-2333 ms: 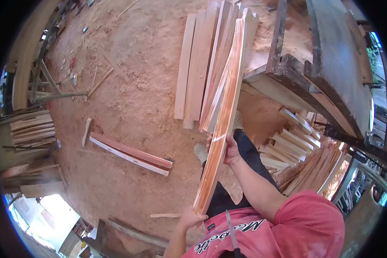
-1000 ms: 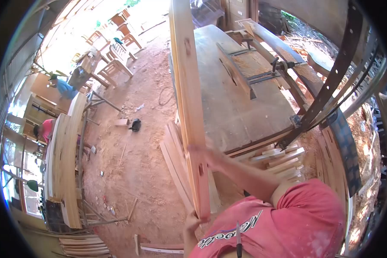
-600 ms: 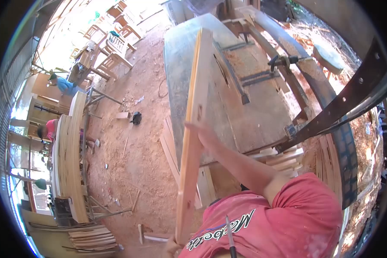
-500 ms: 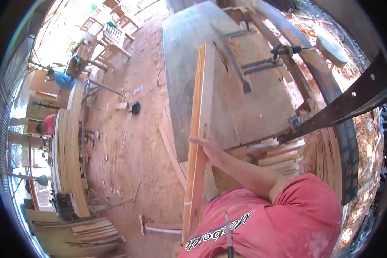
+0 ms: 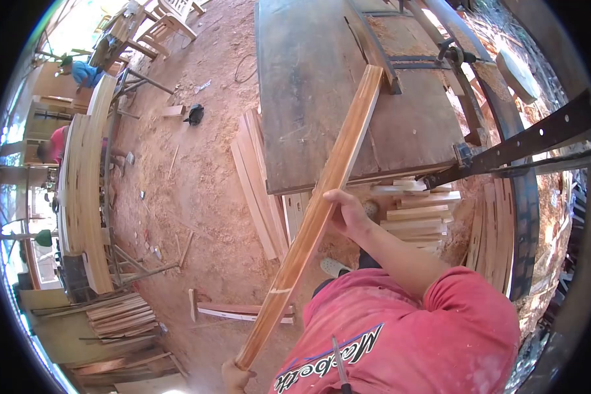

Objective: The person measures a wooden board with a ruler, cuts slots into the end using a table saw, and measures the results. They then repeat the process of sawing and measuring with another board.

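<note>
A long reddish-brown wooden board [image 5: 308, 230] runs diagonally, its far end over the large flat metal-topped table [image 5: 302, 98], close to a dark bar [image 5: 374, 43]. My right hand [image 5: 348, 213] is closed around the board's right edge near mid-length, just off the table's near edge, with the thumb on top. At the bottom, my left hand [image 5: 236, 376] grips the near end; part of this hand is cut off by the dark frame edge. The board's wide face is turned up and shows a pale mark across it. Whether the far end touches the table cannot be made out.
Stacked planks [image 5: 82, 190] stand on a rack at left, with two people beyond. Short wood pieces [image 5: 417, 220] lie below the table. Loose boards [image 5: 253, 177] lie on the dusty floor beside it. A dark metal beam [image 5: 525, 141] juts in from the right.
The board has swung to the right at its far end and turned its wide face up. My left hand has shifted left and shows more. The view has tilted downward.
</note>
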The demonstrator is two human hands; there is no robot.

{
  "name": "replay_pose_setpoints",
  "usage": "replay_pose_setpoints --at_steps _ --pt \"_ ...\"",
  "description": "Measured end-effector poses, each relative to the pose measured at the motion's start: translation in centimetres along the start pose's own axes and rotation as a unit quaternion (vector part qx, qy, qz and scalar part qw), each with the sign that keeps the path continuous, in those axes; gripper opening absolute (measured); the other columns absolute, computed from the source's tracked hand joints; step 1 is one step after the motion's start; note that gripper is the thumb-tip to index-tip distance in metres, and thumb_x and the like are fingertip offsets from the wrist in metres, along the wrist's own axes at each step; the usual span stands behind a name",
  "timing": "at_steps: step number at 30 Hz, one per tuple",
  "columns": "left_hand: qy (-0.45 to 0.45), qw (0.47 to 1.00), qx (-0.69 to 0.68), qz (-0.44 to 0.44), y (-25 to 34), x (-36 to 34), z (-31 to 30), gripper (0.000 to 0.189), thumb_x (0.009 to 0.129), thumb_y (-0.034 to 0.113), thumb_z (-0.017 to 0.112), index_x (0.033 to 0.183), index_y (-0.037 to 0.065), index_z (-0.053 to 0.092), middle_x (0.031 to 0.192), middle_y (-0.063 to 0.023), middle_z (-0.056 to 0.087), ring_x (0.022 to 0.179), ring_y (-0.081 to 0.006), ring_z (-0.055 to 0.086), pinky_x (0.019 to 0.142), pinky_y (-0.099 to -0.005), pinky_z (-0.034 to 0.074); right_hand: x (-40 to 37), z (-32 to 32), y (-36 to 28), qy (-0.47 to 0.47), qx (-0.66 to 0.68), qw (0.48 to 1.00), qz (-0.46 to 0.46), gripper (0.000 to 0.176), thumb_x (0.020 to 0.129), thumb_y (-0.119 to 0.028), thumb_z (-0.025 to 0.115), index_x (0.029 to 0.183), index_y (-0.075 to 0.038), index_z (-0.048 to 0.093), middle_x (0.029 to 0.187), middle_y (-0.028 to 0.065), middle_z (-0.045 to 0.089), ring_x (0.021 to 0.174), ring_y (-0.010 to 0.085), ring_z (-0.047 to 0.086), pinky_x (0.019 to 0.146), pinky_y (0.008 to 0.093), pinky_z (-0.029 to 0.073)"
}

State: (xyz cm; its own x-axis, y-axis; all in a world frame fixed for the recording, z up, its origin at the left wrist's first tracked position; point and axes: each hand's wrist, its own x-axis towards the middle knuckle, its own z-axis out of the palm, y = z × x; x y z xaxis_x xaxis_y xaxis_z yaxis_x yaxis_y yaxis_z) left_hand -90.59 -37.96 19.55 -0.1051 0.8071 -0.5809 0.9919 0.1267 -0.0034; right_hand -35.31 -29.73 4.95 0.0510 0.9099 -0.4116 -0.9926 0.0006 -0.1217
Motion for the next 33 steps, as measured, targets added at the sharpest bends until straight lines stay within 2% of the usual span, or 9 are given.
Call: replay_pose_setpoints --at_steps 13,15,17,20,22,25,28,31,33 --pt "0.038 0.995 0.042 -0.087 -2.3 0.1 0.1 0.045 0.048 0.018 0.091 0.079 -0.003 0.067 0.068 -0.0101 0.067 0.063 -0.0204 0.064 0.058 -0.0382 0.049 -1.3 0.1 1.6 0.066 -0.001 0.998 -0.001 0.034 0.076 -0.005 0.062 0.108 0.003 0.054 0.093 0.0119 0.062 0.091 0.0253 0.063 0.084 0.0390 0.051" --pt "-0.073 0.994 -0.027 -0.072 -3.1 0.5 0.4 0.045 0.051 0.019 0.092 0.081 -0.003 0.067 0.070 -0.0110 0.068 0.065 -0.0198 0.064 0.058 -0.0392 0.049 -1.0 -0.3 1.7 0.136 -0.018 0.990 -0.018 0.036 0.075 -0.004 0.061 0.110 0.002 0.053 0.094 0.0113 0.060 0.089 0.0249 0.062 0.085 0.0400 0.051" --pt "-0.045 0.993 -0.041 -0.097 3.0 -2.1 0.5 0.044 0.054 0.020 0.091 0.082 -0.003 0.068 0.072 -0.0116 0.069 0.067 -0.0206 0.065 0.060 -0.0395 0.049 -0.9 0.9 1.9 0.133 -0.032 0.990 -0.032 0.038 0.076 -0.004 0.062 0.112 0.001 0.052 0.093 0.0108 0.059 0.087 0.0248 0.061 0.087 0.0405 0.051" --pt "-0.087 0.988 -0.105 -0.069 2.4 -1.0 4.8 0.041 0.062 0.023 0.088 0.086 -0.004 0.069 0.075 -0.0138 0.071 0.070 -0.0236 0.068 0.064 -0.0403 0.051 -0.5 3.6 1.0 0.143 -0.128 0.981 -0.039 0.048 0.077 -0.006 0.064 0.122 -0.001 0.048 0.102 0.0118 0.057 0.092 0.0242 0.060 0.088 0.0403 0.051" --pt "-0.106 0.989 -0.051 -0.088 5.2 0.8 6.5 0.046 0.047 0.010 0.088 0.088 -0.005 0.071 0.082 -0.0159 0.072 0.076 -0.0220 0.070 0.067 -0.0370 0.055 1.0 6.9 -0.9 0.016 -0.205 0.972 -0.113 0.066 0.082 -0.010 0.067 0.140 -0.001 0.038 0.123 0.0131 0.054 0.110 0.0224 0.057 0.095 0.0390 0.049" --pt "-0.110 0.972 -0.188 0.085 10.9 6.6 8.4 0.040 0.058 0.008 0.082 0.094 -0.006 0.070 0.085 -0.0140 0.073 0.078 -0.0213 0.070 0.067 -0.0372 0.055 2.9 13.6 -6.6 -0.104 -0.202 0.952 -0.206 0.079 0.090 -0.011 0.065 0.154 -0.003 0.019 0.149 0.0109 0.037 0.132 0.0186 0.043 0.108 0.0358 0.040" --pt "-0.165 0.864 -0.422 0.220 22.0 12.3 6.8 0.036 0.066 -0.004 0.071 0.103 -0.001 0.068 0.085 -0.0066 0.070 0.074 -0.0156 0.067 0.061 -0.0312 0.057 2.1 21.5 -12.3 -0.206 -0.250 0.892 -0.315 0.066 0.091 -0.010 0.066 0.148 -0.002 0.034 0.128 0.0066 0.054 0.119 0.0142 0.052 0.100 0.0354 0.045" --pt "-0.215 0.806 -0.463 0.301 33.0 15.4 4.7 0.033 0.076 0.015 0.076 0.106 0.002 0.067 0.091 -0.0049 0.068 0.073 -0.0136 0.065 0.059 -0.0278 0.054 -0.7 26.9 -15.8 -0.224 -0.394 0.762 -0.464 0.076 0.083 -0.014 0.075 0.146 -0.001 0.035 0.130 0.0065 0.054 0.120 0.0167 0.052 0.101 0.0352 0.043" --pt "-0.257 0.748 -0.499 0.353 40.5 15.7 1.9 0.047 0.074 0.022 0.079 0.112 -0.001 0.064 0.095 -0.0079 0.069 0.076 -0.0150 0.067 0.061 -0.0292 0.056 -3.7 29.6 -17.4 -0.160 -0.566 0.473 -0.656 0.088 0.069 -0.016 0.082 0.144 -0.001 0.037 0.126 0.0098 0.056 0.118 0.0236 0.055 0.099 0.0366 0.044"
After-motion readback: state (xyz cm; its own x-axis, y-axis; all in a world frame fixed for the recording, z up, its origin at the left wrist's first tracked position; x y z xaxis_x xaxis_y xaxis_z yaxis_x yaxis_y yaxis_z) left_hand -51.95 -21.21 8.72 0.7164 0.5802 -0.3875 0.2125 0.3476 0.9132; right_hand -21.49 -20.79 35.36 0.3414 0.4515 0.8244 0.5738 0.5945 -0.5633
